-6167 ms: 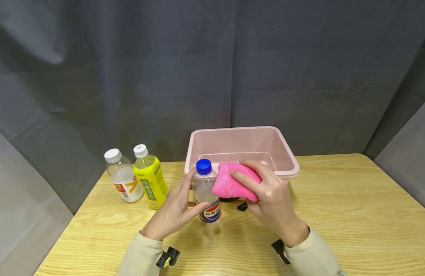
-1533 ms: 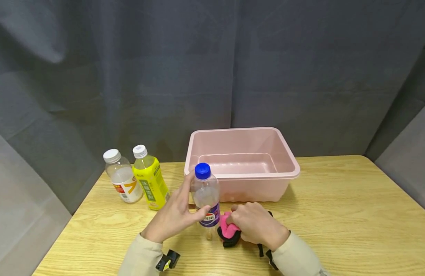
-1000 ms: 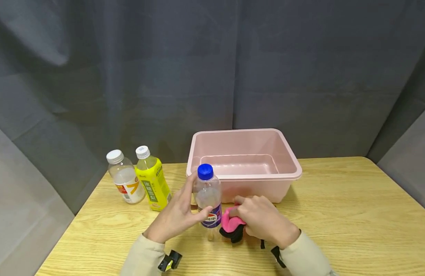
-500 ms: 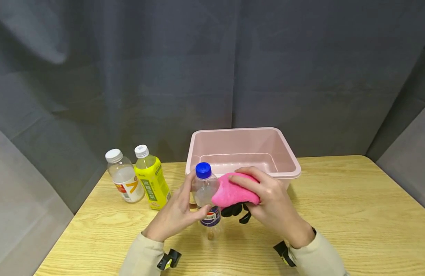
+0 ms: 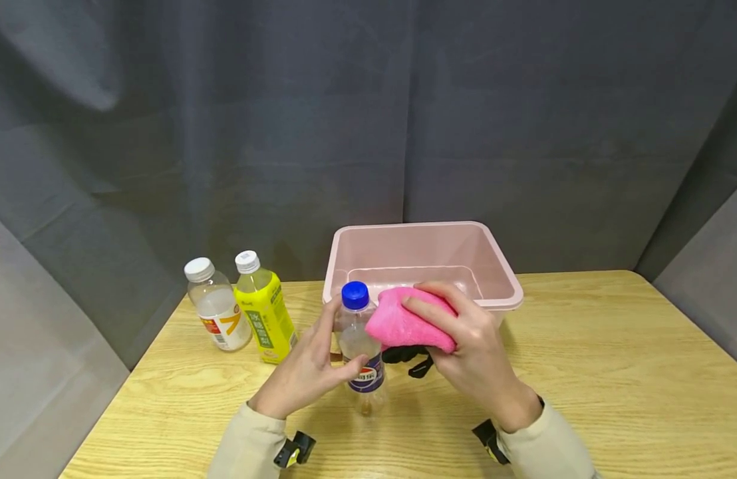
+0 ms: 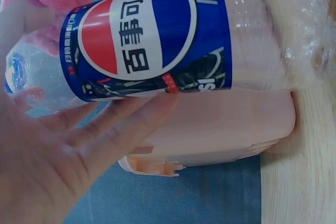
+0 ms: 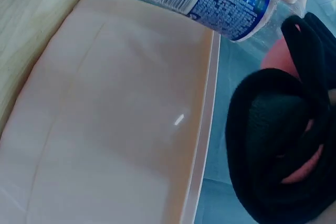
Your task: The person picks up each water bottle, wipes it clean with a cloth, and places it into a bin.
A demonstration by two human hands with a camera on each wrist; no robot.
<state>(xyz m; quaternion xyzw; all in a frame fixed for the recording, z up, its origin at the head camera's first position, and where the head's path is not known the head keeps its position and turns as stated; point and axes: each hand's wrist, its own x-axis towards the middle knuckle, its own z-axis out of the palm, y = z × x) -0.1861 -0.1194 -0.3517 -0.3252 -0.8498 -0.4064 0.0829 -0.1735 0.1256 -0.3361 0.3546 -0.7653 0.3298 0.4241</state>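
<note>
Left hand (image 5: pixel 308 372) curls round upright Pepsi bottle (image 5: pixel 356 341); right hand (image 5: pixel 473 346) pinches pink cloth (image 5: pixel 401 322) against its 3 o'clock side, partly hiding pink bin (image 5: pixel 404 247) at 1 o'clock. Yellow-labelled bottle (image 5: pixel 265 319), white-labelled bottle (image 5: pixel 220 313): 10 o'clock.

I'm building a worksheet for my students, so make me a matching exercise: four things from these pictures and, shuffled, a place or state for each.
1. Pink cloth
2. Blue-capped bottle
3. Yellow-labelled bottle
4. Pink tub

A. Topped by a white cap
B. Held by the right hand
C. Open-topped, beyond both hands
D. Held by the left hand

Pairs: 1-B, 2-D, 3-A, 4-C.
</note>
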